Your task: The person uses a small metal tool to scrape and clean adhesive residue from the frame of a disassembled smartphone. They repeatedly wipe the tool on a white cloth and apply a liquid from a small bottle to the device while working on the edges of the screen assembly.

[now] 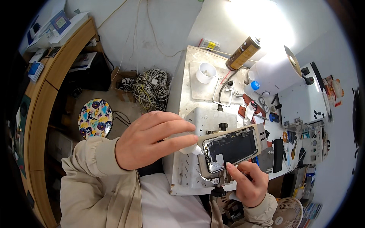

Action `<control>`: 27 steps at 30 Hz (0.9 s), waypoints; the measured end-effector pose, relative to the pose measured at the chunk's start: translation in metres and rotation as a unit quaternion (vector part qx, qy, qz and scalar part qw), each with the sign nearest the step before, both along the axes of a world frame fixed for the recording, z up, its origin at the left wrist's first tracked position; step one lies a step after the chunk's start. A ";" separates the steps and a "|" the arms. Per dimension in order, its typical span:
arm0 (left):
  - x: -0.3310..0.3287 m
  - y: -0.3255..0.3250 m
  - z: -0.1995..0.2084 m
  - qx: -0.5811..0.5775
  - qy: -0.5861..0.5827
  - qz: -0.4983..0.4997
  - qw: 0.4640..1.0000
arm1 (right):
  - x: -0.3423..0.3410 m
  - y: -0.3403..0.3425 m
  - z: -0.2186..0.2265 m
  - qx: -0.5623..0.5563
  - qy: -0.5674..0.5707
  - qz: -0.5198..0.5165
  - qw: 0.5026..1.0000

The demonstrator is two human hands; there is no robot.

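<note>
A smartphone screen assembly (238,146), its dark inner face up, rests tilted in a beige frame on a metal clamp stand (215,181). My left hand (154,140) grips a small white squeeze bottle (194,149), mostly covered by the fingers. The bottle's narrow nozzle points at the left edge of the screen assembly, where small parts and a flex cable show. At the lower left corner, my right hand (251,183) pinches a thin metal tool (217,165), perhaps tweezers. Its tip reaches that corner; whether it touches cannot be made out. A pale square patch lies on the dark face nearby.
Behind the stand are a white cup (206,73), a phone frame (223,92), a spray can (243,53) and a white cylinder (275,70). Tools and a black box (278,155) crowd the right. A round patterned stool (96,119) and tangled cables (153,89) stand left.
</note>
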State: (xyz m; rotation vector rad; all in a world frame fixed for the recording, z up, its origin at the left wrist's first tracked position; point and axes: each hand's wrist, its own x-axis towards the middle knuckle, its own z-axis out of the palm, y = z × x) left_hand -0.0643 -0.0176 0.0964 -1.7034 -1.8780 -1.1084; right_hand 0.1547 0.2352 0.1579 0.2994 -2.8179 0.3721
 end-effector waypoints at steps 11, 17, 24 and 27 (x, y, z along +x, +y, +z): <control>0.001 -0.001 0.004 -0.013 0.024 0.005 1.000 | 0.003 -0.003 -0.004 0.036 0.026 -0.007 0.999; 0.001 0.000 0.007 -0.017 0.035 0.004 0.999 | 0.001 -0.004 0.001 0.000 0.005 -0.012 1.000; 0.000 0.001 0.009 -0.014 0.038 0.004 0.999 | 0.005 -0.004 0.001 0.000 -0.010 -0.019 1.000; -0.001 0.000 0.008 -0.015 0.036 0.004 0.999 | 0.008 -0.006 -0.001 0.023 -0.007 -0.023 0.999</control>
